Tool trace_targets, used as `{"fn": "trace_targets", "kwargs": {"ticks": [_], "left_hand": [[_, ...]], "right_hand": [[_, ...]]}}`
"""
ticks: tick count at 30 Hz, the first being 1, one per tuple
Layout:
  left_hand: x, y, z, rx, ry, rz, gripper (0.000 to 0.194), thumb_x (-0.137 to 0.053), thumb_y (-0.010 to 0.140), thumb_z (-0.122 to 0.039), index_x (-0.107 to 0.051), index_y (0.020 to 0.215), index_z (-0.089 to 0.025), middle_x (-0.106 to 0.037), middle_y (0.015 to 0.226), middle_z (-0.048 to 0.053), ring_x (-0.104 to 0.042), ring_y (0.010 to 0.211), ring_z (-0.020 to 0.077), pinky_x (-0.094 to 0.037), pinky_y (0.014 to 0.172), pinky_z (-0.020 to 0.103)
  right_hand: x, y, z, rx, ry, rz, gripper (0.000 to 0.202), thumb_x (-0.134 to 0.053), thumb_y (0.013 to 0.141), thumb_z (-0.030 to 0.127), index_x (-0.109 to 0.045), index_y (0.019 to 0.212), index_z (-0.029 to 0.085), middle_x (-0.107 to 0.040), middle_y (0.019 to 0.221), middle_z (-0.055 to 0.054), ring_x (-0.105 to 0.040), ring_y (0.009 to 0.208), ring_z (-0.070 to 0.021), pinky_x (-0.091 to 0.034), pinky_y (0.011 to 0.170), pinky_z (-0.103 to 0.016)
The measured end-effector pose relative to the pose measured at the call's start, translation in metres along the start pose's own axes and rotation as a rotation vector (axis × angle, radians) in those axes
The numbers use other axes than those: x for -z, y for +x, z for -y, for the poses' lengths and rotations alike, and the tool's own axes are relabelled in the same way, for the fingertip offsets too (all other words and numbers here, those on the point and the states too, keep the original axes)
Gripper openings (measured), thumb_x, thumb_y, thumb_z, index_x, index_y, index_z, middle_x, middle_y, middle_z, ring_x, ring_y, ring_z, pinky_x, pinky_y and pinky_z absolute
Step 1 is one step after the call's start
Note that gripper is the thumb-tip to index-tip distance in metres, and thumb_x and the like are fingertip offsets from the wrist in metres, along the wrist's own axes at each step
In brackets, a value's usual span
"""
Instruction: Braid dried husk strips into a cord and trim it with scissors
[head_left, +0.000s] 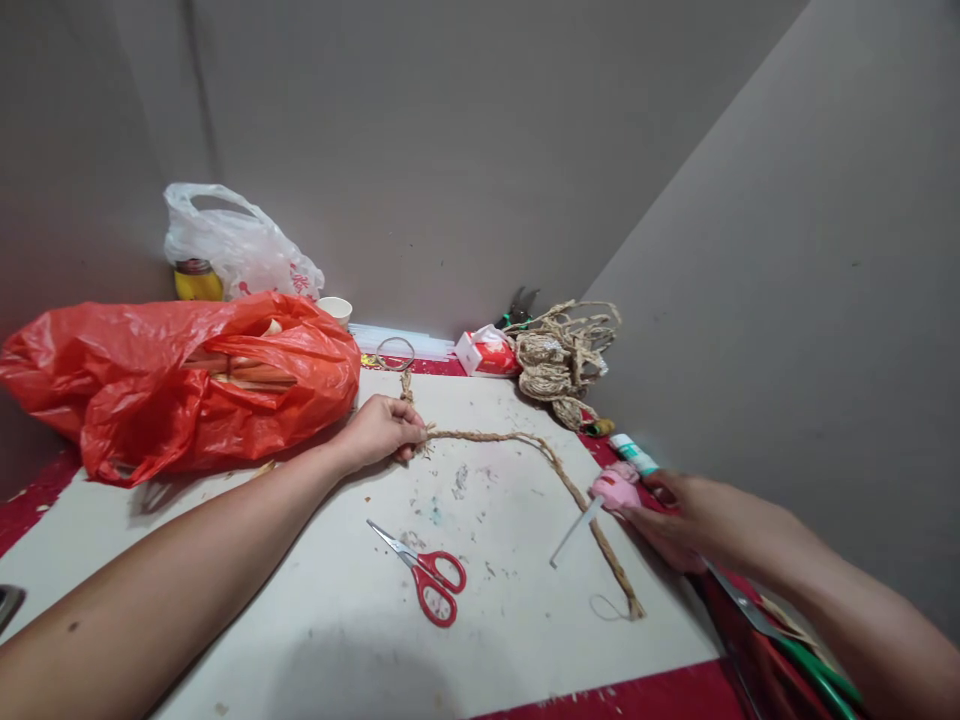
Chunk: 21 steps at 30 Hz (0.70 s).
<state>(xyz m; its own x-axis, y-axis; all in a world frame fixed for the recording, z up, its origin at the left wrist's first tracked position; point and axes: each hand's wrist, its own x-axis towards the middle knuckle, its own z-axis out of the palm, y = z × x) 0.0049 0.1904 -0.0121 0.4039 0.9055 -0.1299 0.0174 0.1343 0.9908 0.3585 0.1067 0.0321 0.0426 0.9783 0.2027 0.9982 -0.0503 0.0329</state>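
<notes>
Rope [574, 488] lies bent across the worktop [622, 695], pinched in the left hand's [386, 430] closed fingers; the half-curled right hand [686, 515] meets a pink tool [616, 488], its grip unclear from here.

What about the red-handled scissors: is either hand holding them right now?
No, the red-handled scissors lie on the white sheet, apart from both the left hand, which pinches the braided cord, and the right hand.

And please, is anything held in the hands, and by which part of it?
The left hand pinches the braided cord near its frayed left end. The right hand is at the pink object; whether it grips it cannot be told.
</notes>
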Motion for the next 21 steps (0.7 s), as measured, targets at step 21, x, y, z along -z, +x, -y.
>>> {"fn": "trace_targets", "kwargs": {"ticks": [21], "left_hand": [[0.003, 0.001, 0.003, -0.041, 0.078, 0.019, 0.005, -0.063, 0.069, -0.01, -0.059, 0.066, -0.01, -0.058, 0.052, -0.001, -0.049, 0.038, 0.0051, -0.041, 0.04, 0.017]], "right_hand": [[-0.021, 0.051, 0.181, 0.67, 0.254, 0.08, 0.024, -0.043, 0.088, 0.02, -0.061, 0.072, 0.018, -0.064, 0.072, -0.005, -0.054, 0.063, -0.014, -0.037, 0.06, -0.024]]}}
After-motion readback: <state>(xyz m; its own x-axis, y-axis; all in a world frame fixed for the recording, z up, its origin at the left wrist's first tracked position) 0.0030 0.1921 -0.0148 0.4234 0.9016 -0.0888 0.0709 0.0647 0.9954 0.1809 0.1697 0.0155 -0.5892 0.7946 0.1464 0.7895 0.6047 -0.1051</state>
